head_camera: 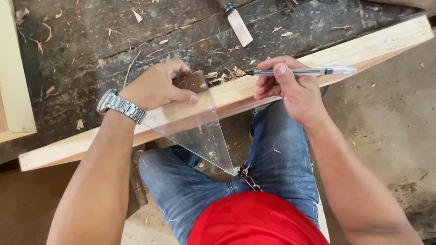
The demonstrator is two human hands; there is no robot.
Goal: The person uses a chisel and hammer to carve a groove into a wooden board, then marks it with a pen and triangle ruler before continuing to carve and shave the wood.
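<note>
Your red shirt (254,220) sits nearest, while your left hand (156,86) presses what looks like a clear set square (200,131) flat against the wooden plank (363,47), steadying it, and your right hand (284,88) pinches a pen (302,71).

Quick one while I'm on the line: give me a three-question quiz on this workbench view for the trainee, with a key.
1. True or false: the left hand presses a clear plastic triangle flat against the wooden strip.
2. Which way does the tip of the pen in the right hand point?
A. Toward the left hand
B. Toward the red shirt
C. Off the right end of the strip
3. Fill in: the tool lying alone on the dark bench, beyond the strip, is a ____.

Key
1. True
2. A
3. chisel
</note>
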